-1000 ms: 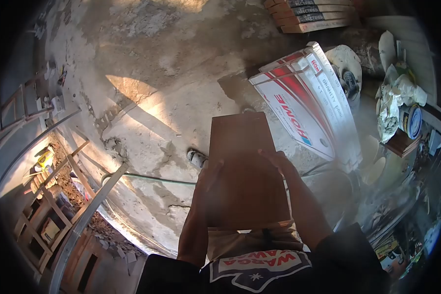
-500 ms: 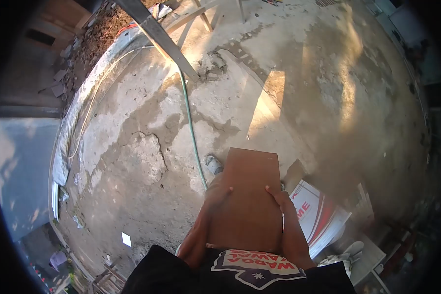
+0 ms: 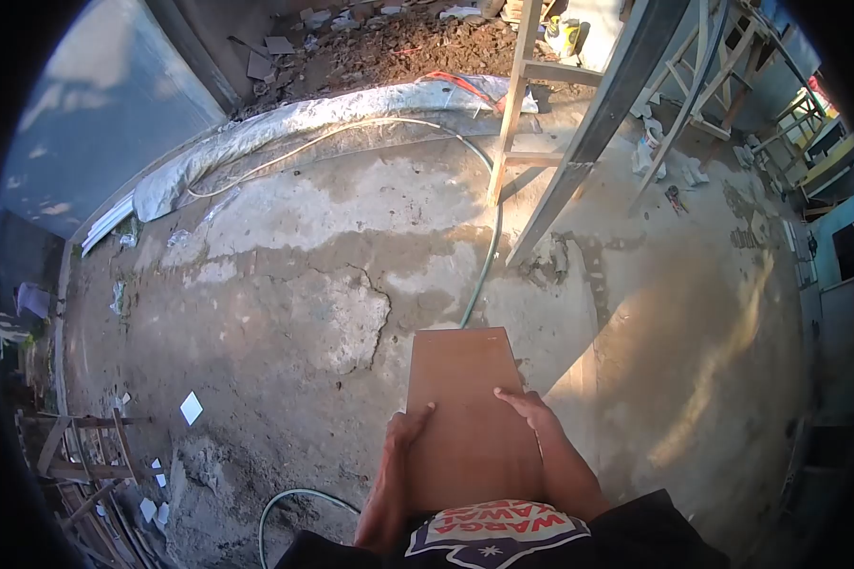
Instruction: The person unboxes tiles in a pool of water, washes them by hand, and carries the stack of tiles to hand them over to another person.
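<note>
A flat, brown rectangular tile or board is held out in front of my chest, its near end close to my black shirt. My left hand grips its left edge, thumb resting on the top face. On the opposite edge, my right hand does the same, its thumb lying across the surface. Both hands' other fingers are hidden beneath it. I cannot tell whether it is one piece or a stack.
A green hose runs over the cracked concrete floor. A slanted post and wooden trestle stand ahead. Rolled sheeting borders a rubble heap. Broken wooden frames and a white tile piece lie left.
My view has swung left and tilted up, bringing the rubble and trestle further into sight. The white and red box on the right has left view. Both hands keep hold of the brown piece.
</note>
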Motion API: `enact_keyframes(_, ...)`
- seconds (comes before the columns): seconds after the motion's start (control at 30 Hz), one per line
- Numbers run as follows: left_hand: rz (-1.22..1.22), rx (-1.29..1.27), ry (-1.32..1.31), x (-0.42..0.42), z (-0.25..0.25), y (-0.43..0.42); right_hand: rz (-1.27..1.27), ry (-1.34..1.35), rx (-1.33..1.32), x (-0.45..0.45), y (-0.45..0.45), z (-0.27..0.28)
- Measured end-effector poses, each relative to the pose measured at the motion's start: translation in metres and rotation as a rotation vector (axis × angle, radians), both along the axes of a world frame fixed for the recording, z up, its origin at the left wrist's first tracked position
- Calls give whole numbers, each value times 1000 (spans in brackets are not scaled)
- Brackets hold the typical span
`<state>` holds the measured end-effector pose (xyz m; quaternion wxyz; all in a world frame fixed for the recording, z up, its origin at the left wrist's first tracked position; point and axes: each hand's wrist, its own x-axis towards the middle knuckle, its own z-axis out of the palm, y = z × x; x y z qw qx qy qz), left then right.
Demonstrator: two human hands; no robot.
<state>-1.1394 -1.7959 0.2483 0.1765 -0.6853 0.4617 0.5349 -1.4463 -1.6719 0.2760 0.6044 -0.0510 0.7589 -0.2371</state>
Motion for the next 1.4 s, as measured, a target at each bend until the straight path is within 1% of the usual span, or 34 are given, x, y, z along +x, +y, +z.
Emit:
enact_keyframes(0.03,49,-7,-11,-1,11,-14,51,14,7,1,-31,26)
enact_keyframes(0.07,97,-18,-20,-4,32,-30,101,31,8,-2,-61,40)
enact_keyframes(0.1,143,-29,-32,-6,48,-48,140,20,2,-7,-85,41)
enact_keyframes(0.17,186,-41,-6,-8,61,-83,215,-1,-9,-16,-131,41)
enact_keyframes(0.23,213,-59,2,-14,57,-118,235,-7,-48,-26,-180,38)
enact_keyframes(0.3,219,-80,-19,-19,36,-158,254,-23,-72,-36,-230,32)
enact_keyframes(0.4,221,-87,-62,-37,3,-233,278,-21,-86,-58,-307,9)
enact_keyframes(0.43,220,-108,-81,-48,4,-263,283,-1,-89,-66,-334,-7)
enact_keyframes(0.47,216,-126,-97,-65,8,-298,286,21,-90,-76,-364,-25)
enact_keyframes(0.5,207,-103,-133,-69,11,-310,260,-36,-182,-86,-367,-67)
enact_keyframes(0.53,219,-58,-135,-79,12,-327,286,-42,-164,-94,-389,-75)
enact_keyframes(0.57,242,-29,-131,-92,7,-363,317,-37,-116,-104,-413,-81)
enact_keyframes(0.6,248,32,-150,-90,11,-372,340,-48,-29,-108,-434,-66)
enact_keyframes(0.67,224,-71,-96,-112,42,-412,331,-72,8,-122,-473,-59)
enact_keyframes(0.73,243,21,-98,-121,41,-445,249,-189,-90,-139,-480,-72)
enact_keyframes(0.8,235,37,-79,-122,38,-486,180,-166,-47,-137,-513,-71)
enact_keyframes(0.87,252,10,-41,-128,48,-529,190,-10,169,-125,-571,-42)
enact_keyframes(0.93,323,42,-9,-137,75,-587,115,-101,57,-126,-586,-80)
enact_keyframes(0.97,299,52,-17,-134,70,-609,69,-139,-16,-123,-607,-80)
enact_keyframes(1.0,275,61,-24,-131,64,-631,85,-90,42,-123,-626,-75)
enact_keyframes(1.03,194,70,-53,-115,17,-644,94,-35,92,-115,-665,-49)
enact_keyframes(1.07,115,60,-80,-106,-15,-675,103,22,128,-108,-708,-35)
enact_keyframes(1.13,176,-171,237,-106,-32,-750,41,18,22,-105,-769,-59)
enact_keyframes(1.2,208,-150,308,-81,-3,-766,42,4,25,-81,-778,-59)
enact_keyframes(1.23,169,-106,270,-82,24,-816,42,31,-19,-79,-815,-63)
enact_keyframes(1.27,155,-45,214,-77,38,-844,34,47,-42,-72,-836,-58)
enact_keyframes(1.3,138,18,159,-72,53,-871,40,35,10,-65,-854,-48)
enact_keyframes(1.37,162,116,36,-65,66,-913,49,14,93,-61,-907,-32)
enact_keyframes(1.4,166,99,39,-62,73,-931,71,32,49,-59,-927,-30)
